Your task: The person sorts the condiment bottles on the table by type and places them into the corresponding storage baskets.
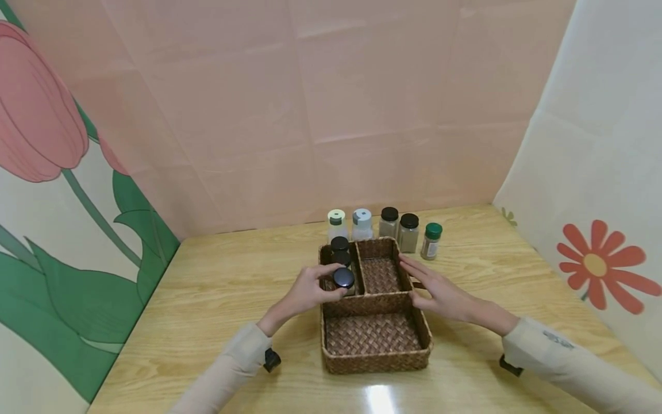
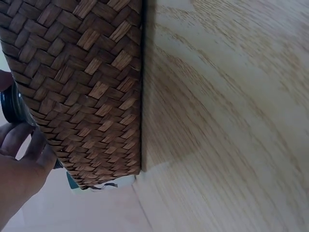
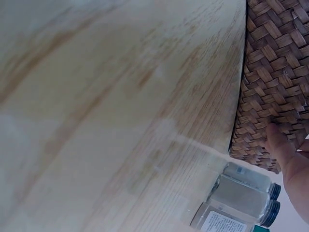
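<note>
Your basket (image 1: 376, 351) was brown, in a woven check. Your jar's lid (image 1: 343, 278) was black; the table (image 1: 217, 299) showed pale wood grain.

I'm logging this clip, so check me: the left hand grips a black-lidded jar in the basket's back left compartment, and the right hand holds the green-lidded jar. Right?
Not quite. The left hand does grip the black-lidded jar in the basket's back left compartment, but the right hand rests with straight fingers against the basket's right wall. The green-lidded jar stands untouched on the table behind it, as the head view shows.
</note>
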`<state>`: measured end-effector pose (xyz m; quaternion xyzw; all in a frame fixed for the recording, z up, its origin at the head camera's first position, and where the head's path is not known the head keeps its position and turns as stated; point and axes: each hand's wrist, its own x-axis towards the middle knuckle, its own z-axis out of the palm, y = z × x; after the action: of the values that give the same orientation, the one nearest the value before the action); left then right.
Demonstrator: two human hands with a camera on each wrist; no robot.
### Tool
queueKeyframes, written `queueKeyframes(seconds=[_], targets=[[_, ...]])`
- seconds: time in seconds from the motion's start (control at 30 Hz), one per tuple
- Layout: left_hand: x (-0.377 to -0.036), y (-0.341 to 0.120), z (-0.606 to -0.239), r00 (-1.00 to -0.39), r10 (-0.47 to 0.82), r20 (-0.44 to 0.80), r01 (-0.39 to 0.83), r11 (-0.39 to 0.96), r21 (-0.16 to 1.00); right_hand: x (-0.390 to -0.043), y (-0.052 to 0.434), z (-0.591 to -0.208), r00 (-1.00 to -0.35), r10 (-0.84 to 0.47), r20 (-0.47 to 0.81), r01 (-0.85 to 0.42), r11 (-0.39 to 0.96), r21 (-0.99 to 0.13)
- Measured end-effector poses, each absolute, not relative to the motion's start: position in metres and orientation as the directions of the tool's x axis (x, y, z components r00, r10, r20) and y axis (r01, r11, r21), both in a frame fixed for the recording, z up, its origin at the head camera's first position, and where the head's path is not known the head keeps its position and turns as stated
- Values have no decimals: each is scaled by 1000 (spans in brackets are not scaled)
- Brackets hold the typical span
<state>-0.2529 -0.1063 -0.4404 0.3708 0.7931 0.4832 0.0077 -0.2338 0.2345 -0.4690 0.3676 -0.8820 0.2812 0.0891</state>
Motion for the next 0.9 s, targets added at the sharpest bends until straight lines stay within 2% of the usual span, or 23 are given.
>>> queueKeyframes(seconds=[0.33, 0.67, 0.9], targets=[[-253, -109, -441, -759, 576, 303, 540, 297, 788, -234, 235, -469, -722, -596, 350, -688, 570, -449], [-249, -110, -439, -789, 531, 310, 553, 394, 734, -235, 235, -470, -713, -600, 361, -698, 563, -443], [-247, -110, -441, -789, 523, 323, 521, 290, 803, -235, 235, -471, -707, -600, 375, -706, 559, -436]])
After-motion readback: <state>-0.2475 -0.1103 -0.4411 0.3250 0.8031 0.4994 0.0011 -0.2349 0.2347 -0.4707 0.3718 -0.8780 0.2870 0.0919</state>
